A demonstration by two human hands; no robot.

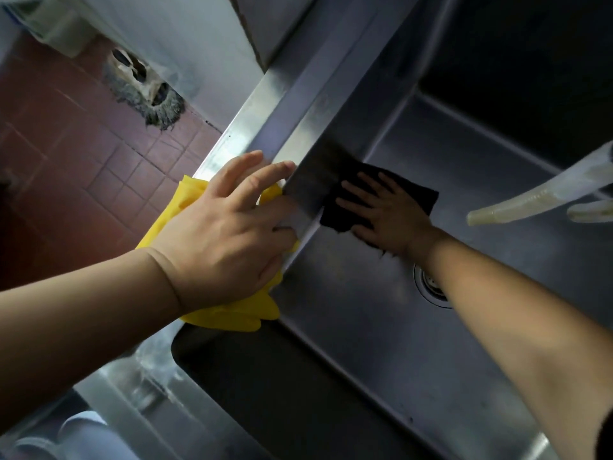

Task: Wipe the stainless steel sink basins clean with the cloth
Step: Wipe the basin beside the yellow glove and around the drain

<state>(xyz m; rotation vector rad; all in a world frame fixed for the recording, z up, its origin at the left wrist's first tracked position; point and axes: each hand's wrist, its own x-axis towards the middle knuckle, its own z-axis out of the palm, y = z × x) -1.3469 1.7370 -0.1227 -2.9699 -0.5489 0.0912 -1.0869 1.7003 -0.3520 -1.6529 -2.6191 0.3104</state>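
A stainless steel sink basin fills the middle of the head view, with its round drain partly hidden behind my right forearm. My right hand lies flat, fingers spread, pressing a dark cloth against the basin's left inner wall. My left hand rests on the sink's left rim, fingers apart, on top of yellow rubber gloves draped over that rim. A second basin lies dark at the upper right.
A pale translucent hose end hangs over the basin at the right. Red floor tiles and a broken hole in the wall base show at the left. A dark mat or panel lies along the basin's near side.
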